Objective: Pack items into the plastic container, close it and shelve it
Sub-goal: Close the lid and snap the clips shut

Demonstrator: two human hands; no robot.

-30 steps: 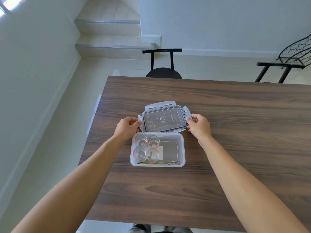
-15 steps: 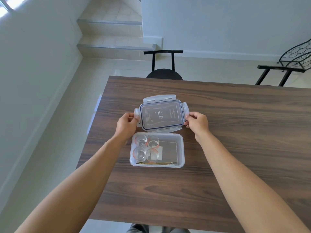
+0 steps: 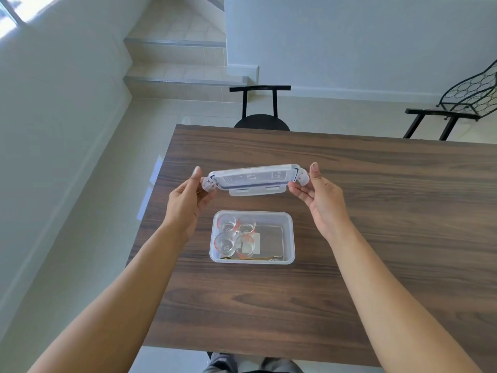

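The plastic container (image 3: pixel 252 237) sits open on the wooden table (image 3: pixel 376 197), close to the person's edge. Inside it, four small clear glasses (image 3: pixel 237 235) with reddish bands stand upright in a two-by-two cluster at the left end, and a thin gold-coloured utensil (image 3: pixel 255 257), possibly a spoon or fork, lies along the near wall; the glare makes it hard to say which.

The lid (image 3: pixel 254 179) is held in the air beyond the container and above the table, tilted so that its far edge is higher, with its side latches flared out. The left hand (image 3: pixel 187 200) pinches the lid's left latch between thumb and curled fingers, and the right hand (image 3: pixel 321 196) pinches the right latch the same way, palm turned upward.

Packing looks finished, so the step in hand is closing. The next move calls for bringing the lid toward the person, levelling it over the rim, matching its long sides to the container's, then pressing down and snapping the latches.

A black chair (image 3: pixel 261 114) stands at the table's far side.
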